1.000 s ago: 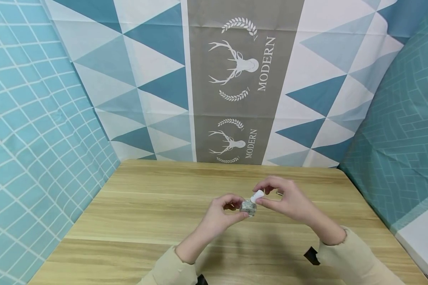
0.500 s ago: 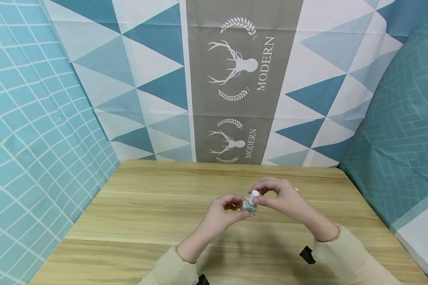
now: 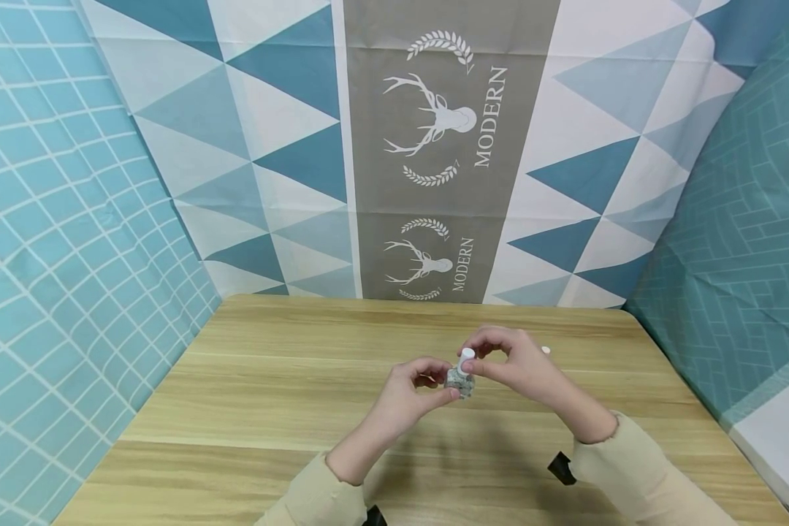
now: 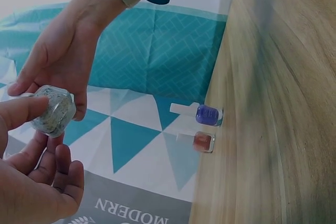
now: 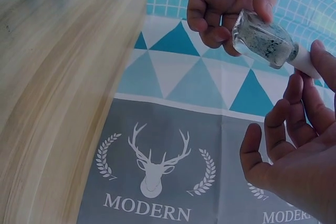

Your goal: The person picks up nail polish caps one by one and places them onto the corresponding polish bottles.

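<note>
A clear glass nail polish bottle with dark speckles inside is held above the table between the thumb and fingers of my left hand. My right hand pinches its white cap with thumb and fingertips. Cap and bottle line up; in the right wrist view the cap sits at the neck of the speckled bottle. Whether it is screwed tight cannot be seen. From the left wrist, the glass body shows with a fingertip pressed on it, while the cap is hidden.
A purple nail polish bottle and a reddish one stand side by side on the wooden table. In the head view a white cap top peeks out behind my right wrist. Patterned cloths surround the table.
The white cap was tilted to the right and now stands more upright over the bottle. My right hand has shifted slightly left, uncovering a white cap top behind it. My left hand stays put.
</note>
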Demonstrator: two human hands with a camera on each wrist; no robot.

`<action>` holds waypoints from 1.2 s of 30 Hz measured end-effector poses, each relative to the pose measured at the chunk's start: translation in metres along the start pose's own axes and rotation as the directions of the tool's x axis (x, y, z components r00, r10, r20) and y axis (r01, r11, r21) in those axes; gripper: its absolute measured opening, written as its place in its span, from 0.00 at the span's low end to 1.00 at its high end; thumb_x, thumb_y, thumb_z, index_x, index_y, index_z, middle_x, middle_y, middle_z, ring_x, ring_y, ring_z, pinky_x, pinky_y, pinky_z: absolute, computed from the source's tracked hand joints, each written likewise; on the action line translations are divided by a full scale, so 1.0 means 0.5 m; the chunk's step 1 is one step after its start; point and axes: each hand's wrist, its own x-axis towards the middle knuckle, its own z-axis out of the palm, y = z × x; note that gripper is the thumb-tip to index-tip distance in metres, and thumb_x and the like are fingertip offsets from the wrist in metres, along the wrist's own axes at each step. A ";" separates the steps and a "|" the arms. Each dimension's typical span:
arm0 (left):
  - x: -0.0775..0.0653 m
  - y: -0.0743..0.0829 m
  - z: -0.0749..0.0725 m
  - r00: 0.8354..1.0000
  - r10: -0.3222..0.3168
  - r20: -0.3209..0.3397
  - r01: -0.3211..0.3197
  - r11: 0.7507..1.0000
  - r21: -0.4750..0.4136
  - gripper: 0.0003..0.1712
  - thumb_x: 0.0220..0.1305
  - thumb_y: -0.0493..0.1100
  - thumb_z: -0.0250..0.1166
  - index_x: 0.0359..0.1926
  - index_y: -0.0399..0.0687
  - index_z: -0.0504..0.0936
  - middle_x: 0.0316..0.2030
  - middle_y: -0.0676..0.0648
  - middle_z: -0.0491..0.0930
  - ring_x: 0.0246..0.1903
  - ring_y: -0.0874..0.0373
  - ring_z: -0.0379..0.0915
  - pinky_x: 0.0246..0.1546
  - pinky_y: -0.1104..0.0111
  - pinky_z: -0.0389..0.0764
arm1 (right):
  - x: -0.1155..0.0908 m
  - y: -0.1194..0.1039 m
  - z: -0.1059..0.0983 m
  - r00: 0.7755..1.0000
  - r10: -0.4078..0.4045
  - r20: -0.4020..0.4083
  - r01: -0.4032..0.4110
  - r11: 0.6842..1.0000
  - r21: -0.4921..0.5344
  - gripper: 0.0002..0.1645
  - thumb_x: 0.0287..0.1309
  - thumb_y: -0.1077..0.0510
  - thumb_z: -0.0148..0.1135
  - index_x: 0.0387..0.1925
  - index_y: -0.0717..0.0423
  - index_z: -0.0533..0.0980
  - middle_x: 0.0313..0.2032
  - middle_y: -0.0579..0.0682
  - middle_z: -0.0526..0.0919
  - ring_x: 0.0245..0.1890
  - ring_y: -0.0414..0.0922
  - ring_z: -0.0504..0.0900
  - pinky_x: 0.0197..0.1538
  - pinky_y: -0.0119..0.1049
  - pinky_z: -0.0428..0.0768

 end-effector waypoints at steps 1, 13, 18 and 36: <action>0.000 0.000 0.000 1.000 0.001 -0.002 -0.001 1.000 0.002 0.16 0.52 0.41 0.71 0.43 0.44 0.82 0.38 0.50 0.81 0.40 0.57 0.73 0.47 0.59 0.75 | 0.001 -0.001 0.001 1.000 0.007 -0.007 -0.007 1.000 -0.003 0.08 0.53 0.55 0.68 0.37 0.50 0.80 0.34 0.41 0.80 0.35 0.39 0.77 0.42 0.35 0.76; 0.003 0.004 0.001 1.000 0.001 -0.021 -0.001 1.000 0.017 0.16 0.51 0.42 0.71 0.43 0.46 0.83 0.37 0.50 0.80 0.39 0.56 0.73 0.44 0.66 0.74 | 0.009 -0.010 0.008 0.995 0.018 -0.096 -0.024 0.998 -0.058 0.11 0.45 0.52 0.74 0.30 0.44 0.78 0.29 0.39 0.79 0.33 0.38 0.77 0.38 0.36 0.77; 0.003 0.006 0.002 0.999 0.020 -0.032 -0.020 1.000 0.023 0.15 0.51 0.42 0.72 0.42 0.46 0.83 0.36 0.50 0.80 0.40 0.54 0.73 0.43 0.69 0.74 | 0.013 -0.010 0.013 0.992 0.014 -0.125 -0.023 0.998 -0.066 0.12 0.44 0.52 0.74 0.28 0.46 0.77 0.28 0.40 0.79 0.33 0.40 0.77 0.38 0.36 0.77; 0.001 0.004 -0.001 0.999 0.004 -0.041 -0.005 1.000 -0.027 0.15 0.52 0.41 0.72 0.42 0.45 0.82 0.35 0.49 0.79 0.36 0.58 0.72 0.40 0.67 0.74 | 0.009 -0.004 0.006 0.992 -0.124 -0.029 0.124 0.992 -0.004 0.17 0.60 0.60 0.61 0.52 0.47 0.77 0.45 0.41 0.80 0.38 0.40 0.75 0.44 0.32 0.75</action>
